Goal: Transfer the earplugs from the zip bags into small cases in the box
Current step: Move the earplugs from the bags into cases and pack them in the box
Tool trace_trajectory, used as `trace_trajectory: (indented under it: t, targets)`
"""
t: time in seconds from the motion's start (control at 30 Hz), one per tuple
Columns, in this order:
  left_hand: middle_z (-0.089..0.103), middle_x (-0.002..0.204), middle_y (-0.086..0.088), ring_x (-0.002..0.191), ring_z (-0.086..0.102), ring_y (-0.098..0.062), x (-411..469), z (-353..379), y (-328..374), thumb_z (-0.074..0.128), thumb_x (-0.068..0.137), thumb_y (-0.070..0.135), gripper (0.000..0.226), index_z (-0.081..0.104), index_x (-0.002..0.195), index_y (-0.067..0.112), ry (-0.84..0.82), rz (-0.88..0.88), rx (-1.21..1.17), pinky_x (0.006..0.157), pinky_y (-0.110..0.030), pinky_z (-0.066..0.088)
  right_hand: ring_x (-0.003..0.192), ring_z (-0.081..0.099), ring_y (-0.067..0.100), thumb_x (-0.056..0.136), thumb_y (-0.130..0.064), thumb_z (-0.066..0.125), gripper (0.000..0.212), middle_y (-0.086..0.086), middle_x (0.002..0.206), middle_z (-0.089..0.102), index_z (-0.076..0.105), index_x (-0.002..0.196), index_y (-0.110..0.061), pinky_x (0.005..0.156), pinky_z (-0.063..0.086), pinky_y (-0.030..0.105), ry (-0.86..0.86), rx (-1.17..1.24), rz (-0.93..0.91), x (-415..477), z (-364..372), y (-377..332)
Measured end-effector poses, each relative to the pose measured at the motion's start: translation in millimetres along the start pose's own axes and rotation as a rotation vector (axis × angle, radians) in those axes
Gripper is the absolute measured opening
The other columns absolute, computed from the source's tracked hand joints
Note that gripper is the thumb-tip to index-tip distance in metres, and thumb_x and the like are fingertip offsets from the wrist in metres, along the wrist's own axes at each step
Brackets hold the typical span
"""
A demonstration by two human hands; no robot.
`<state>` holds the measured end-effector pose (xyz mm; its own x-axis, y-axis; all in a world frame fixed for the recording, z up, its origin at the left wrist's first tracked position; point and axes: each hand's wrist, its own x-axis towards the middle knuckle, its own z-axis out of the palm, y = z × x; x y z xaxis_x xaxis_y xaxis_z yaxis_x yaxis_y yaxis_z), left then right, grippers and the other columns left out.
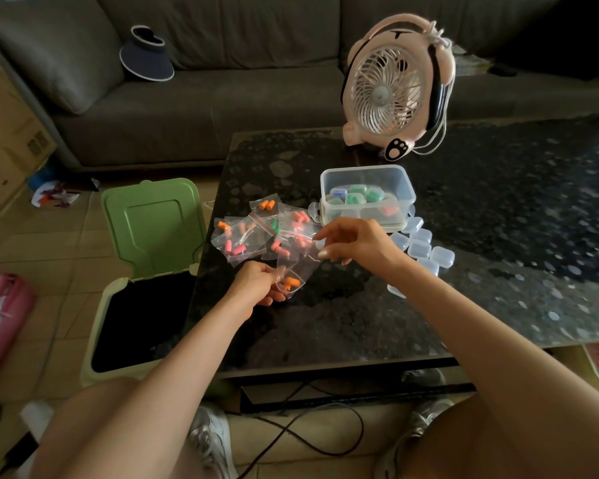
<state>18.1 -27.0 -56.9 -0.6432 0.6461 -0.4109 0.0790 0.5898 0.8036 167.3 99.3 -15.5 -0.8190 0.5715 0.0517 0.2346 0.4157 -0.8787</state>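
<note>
Left hand [256,281] grips bag [298,267] low end, earplugs [291,281] there; right hand [355,242] pinches mouth, nearer box [363,168]; bag axis points boxward.

The left hand [256,283] grips the lower end of the zip bag [296,262] and covers part of it, so we count what seem to be two orange earplugs [291,282] inside. The right hand [353,242], pinching the bag's mouth, hides the near corner of the box [367,178] and some clear cases [426,248] beside it. The coloured cases [355,197] inside blur behind its cloudy wall. The table [498,236] runs off the right edge.
</note>
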Motion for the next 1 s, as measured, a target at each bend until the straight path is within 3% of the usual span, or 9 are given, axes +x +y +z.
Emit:
trace_trajectory:
  t: [0.1, 0.27, 0.47, 0.6, 0.73, 0.83, 0.9, 1.0]
  targets:
    - [0.065, 0.081, -0.007, 0.06, 0.059, -0.009, 0, 0, 0, 0.053, 0.095, 0.025, 0.022, 0.059, 0.1, 0.006, 0.008, -0.001, 0.011, 0.05, -0.018, 0.042, 0.073, 0.064, 0.02, 0.079, -0.015, 0.074, 0.023, 0.01, 0.089, 0.068, 0.065, 0.101, -0.013, 0.066, 0.055, 0.029, -0.031, -0.005, -0.008, 0, 2, -2]
    - [0.065, 0.083, -0.007, 0.06, 0.059, -0.009, 1, 0, 1, 0.053, 0.095, 0.027, 0.022, 0.06, 0.1, 0.006, 0.008, 0.005, 0.006, 0.05, -0.018, 0.042, 0.067, 0.061, 0.014, 0.08, -0.015, 0.073, 0.013, 0.002, 0.078, 0.067, 0.066, 0.088, -0.009, 0.063, 0.054, 0.025, -0.003, -0.061, 0.0, -1, 3, -1]
    - [0.064, 0.08, -0.005, 0.059, 0.055, -0.009, 0, -4, 0, 0.055, 0.094, 0.026, 0.019, 0.059, 0.083, 0.011, 0.004, 0.066, -0.023, 0.047, -0.018, 0.038, 0.069, 0.064, 0.021, 0.081, -0.014, 0.072, 0.009, 0.007, 0.078, 0.069, 0.066, 0.084, -0.009, 0.065, 0.056, 0.033, 0.06, -0.049, 0.009, 0, 0, 1]
    - [0.061, 0.076, -0.004, 0.056, 0.047, -0.012, 1, -9, -2, 0.057, 0.093, 0.027, 0.02, 0.057, 0.079, 0.013, 0.036, 0.145, -0.024, 0.048, -0.022, 0.033, 0.062, 0.061, 0.017, 0.081, -0.011, 0.072, 0.008, 0.003, 0.069, 0.066, 0.064, 0.078, -0.011, 0.058, 0.053, 0.026, 0.125, 0.046, 0.008, 1, 0, 1]
    - [0.059, 0.082, -0.001, 0.074, 0.054, -0.018, 6, -11, -6, 0.063, 0.089, 0.03, 0.017, 0.055, 0.082, 0.017, 0.15, 0.198, 0.084, 0.069, -0.035, 0.047, 0.06, 0.061, 0.02, 0.083, -0.011, 0.07, 0.013, 0.003, 0.07, 0.069, 0.061, 0.074, -0.015, 0.055, 0.051, 0.025, 0.165, 0.143, 0.007, 1, -2, -2]
    - [0.062, 0.095, -0.006, 0.091, 0.061, -0.022, 8, -9, -8, 0.068, 0.085, 0.03, 0.021, 0.056, 0.092, 0.015, 0.124, 0.187, 0.121, 0.084, -0.039, 0.051, 0.06, 0.06, 0.023, 0.086, -0.008, 0.066, 0.011, 0.008, 0.074, 0.071, 0.059, 0.078, -0.013, 0.053, 0.05, 0.025, 0.175, 0.198, 0.017, 1, -4, -2]
    - [0.06, 0.1, -0.006, 0.094, 0.061, -0.02, 6, -7, -8, 0.072, 0.08, 0.033, 0.035, 0.056, 0.104, 0.013, 0.07, 0.205, 0.157, 0.085, -0.037, 0.051, 0.056, 0.058, 0.022, 0.086, -0.005, 0.064, 0.011, 0.007, 0.071, 0.071, 0.058, 0.08, -0.012, 0.048, 0.047, 0.022, 0.168, 0.216, 0.04, 1, -5, -2]
    - [0.05, 0.103, 0.0, 0.091, 0.053, -0.011, 1, -2, -8, 0.076, 0.075, 0.034, 0.048, 0.054, 0.113, 0.013, 0.1, 0.388, 0.329, 0.076, -0.024, 0.043, 0.049, 0.055, 0.016, 0.086, -0.001, 0.063, 0.009, 0.005, 0.064, 0.066, 0.059, 0.081, -0.009, 0.043, 0.043, 0.017, 0.16, 0.093, 0.146, 2, -6, 0]
